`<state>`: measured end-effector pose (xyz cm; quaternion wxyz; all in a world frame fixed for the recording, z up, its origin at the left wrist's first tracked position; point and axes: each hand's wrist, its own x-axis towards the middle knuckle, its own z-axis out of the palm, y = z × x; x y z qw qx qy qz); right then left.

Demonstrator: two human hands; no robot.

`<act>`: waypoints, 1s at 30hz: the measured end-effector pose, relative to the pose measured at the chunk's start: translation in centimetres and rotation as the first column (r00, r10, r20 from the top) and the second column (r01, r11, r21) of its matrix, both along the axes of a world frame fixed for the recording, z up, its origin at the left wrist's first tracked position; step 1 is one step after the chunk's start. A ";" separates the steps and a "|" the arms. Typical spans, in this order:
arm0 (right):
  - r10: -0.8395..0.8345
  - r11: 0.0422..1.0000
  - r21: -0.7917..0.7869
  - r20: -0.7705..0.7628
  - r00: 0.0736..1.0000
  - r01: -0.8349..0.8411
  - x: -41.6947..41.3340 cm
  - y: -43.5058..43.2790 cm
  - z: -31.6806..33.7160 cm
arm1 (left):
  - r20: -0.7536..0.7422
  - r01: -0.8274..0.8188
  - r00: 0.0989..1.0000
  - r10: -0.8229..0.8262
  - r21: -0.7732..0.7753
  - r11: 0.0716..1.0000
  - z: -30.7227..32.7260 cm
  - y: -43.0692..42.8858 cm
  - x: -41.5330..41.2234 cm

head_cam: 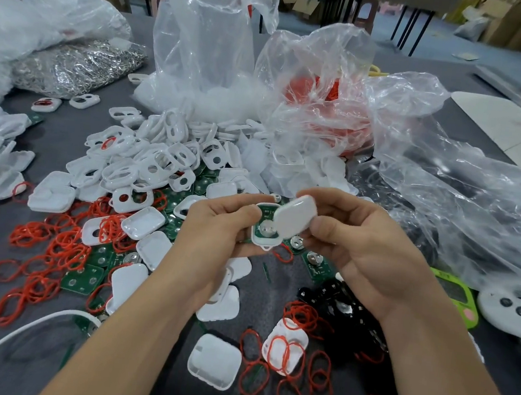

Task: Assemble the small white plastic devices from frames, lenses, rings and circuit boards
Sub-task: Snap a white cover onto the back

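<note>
Head view: two hands hold white device parts above the counter (60, 134).
The left hand (217, 228) grips a frame (266, 242) containing a green circuit board (265, 212). The right hand (362, 253) fingers (332, 201) pinch a white cover (296, 215) tilted over it.

Forearms converge at centre; left hand (217, 229) curled, gripping; right hand (363, 250) pinching between thumb and fingers

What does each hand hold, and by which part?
Left hand: white frame with circuit board, by its left edge. Right hand: white cover, by its right edge.
</note>
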<state>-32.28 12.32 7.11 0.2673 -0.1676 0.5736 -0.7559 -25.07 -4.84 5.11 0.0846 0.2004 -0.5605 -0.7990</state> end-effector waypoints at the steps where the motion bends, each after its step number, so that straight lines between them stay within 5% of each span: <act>1: -0.025 1.000 -0.011 0.061 0.998 0.026 -0.2 0.2 0.0 | 0.003 -0.002 1.000 0.002 -0.003 1.000 0.0 0.0 0.0; 6: -0.090 0.996 0.016 0.180 0.980 0.089 -0.6 0.6 0.3 | 0.006 -0.006 1.000 0.006 -0.018 1.000 0.1 -0.1 0.0; 11: -0.019 0.989 -0.129 0.341 0.940 0.067 -0.3 0.1 0.7 | 0.004 -0.006 1.000 0.006 -0.012 1.000 0.0 -0.1 0.0; 17: 0.053 0.989 -0.148 0.316 0.947 -0.006 -0.4 0.3 0.3 | 0.006 -0.001 1.000 0.001 -0.008 1.000 0.0 -0.1 0.0; 22: -0.119 0.992 -0.005 0.198 0.973 0.123 -0.3 -0.2 -0.2 | 0.006 0.004 1.000 -0.004 -0.006 1.000 -0.1 -0.1 -0.1; 25: -0.241 0.959 0.148 -0.029 0.970 0.242 -0.1 -0.6 -0.3 | 0.005 0.016 1.000 -0.016 -0.015 1.000 -0.1 -0.2 -0.1; 30: -0.161 0.911 0.300 -0.375 0.913 0.284 0.4 -1.1 -0.5 | 0.006 0.053 0.999 -0.053 -0.039 0.998 -0.3 -0.2 0.1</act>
